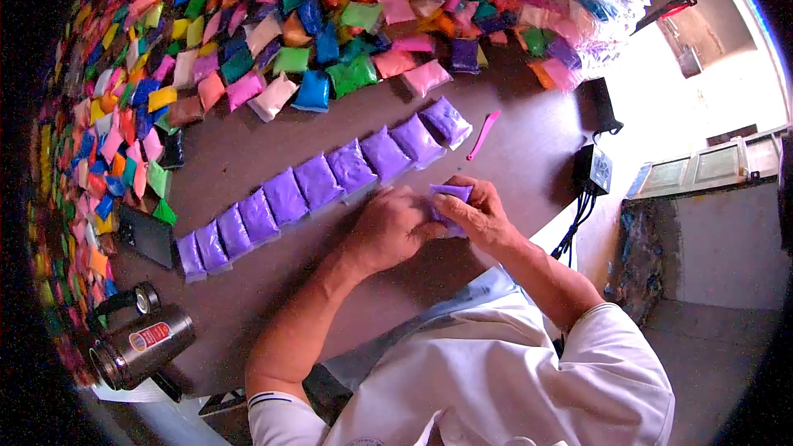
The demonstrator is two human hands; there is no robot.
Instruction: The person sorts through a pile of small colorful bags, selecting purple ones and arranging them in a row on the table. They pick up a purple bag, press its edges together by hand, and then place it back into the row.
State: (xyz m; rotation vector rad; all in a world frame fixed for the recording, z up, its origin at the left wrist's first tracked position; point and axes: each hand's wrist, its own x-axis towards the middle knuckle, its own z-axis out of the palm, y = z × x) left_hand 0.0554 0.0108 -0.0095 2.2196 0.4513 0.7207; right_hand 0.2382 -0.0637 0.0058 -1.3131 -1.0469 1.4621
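Observation:
Between my two hands is a small purple packet [451, 191], its top corner showing above the fingers. My right hand [483, 213] is closed around it, thumb pressed on its face. My left hand [387, 227] is curled at the packet's left side, its thumb and fingers meeting the lower edge; the knuckles are a little blurred. Just beyond my hands, a slanting row of purple packets [317, 179] in clear plastic lies side by side on the brown table [273, 293]. A pink plastic stick [484, 134] lies to the right of the row's far end.
A large heap of packets in many colours [289, 59] covers the table's back and left. At the lower left are a dark flask [147, 345] and a flat black object [145, 235]. A black-and-grey boxy device [596, 169] with cables sits at the right edge.

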